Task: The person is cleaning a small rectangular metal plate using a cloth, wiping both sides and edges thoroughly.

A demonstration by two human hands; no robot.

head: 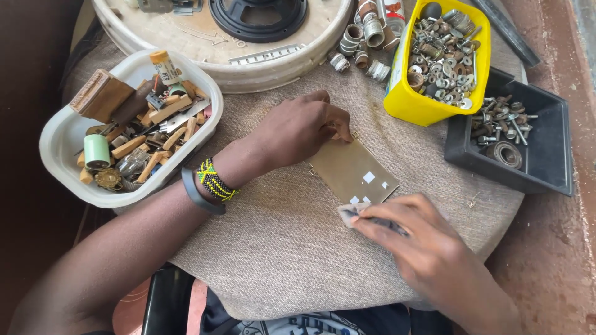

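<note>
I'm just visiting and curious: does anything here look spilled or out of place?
Yes. A few metal fittings lie loose on the cloth, beside the yellow tub rather than in it. Otherwise nothing stands out.

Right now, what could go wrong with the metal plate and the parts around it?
The left hand pins only the far corner of the thin metal plate, so it may slide on the cloth. The right hand rubs near its edge and could get cut. The heaped yellow tub nearby could spill if bumped.

The flat brass-coloured metal plate (352, 170) looks smooth and a bit shiny. It lies on rough, woven beige cloth (279, 248). The glossy yellow plastic tub (410, 102) holds shiny metal nuts (444, 56).
</note>
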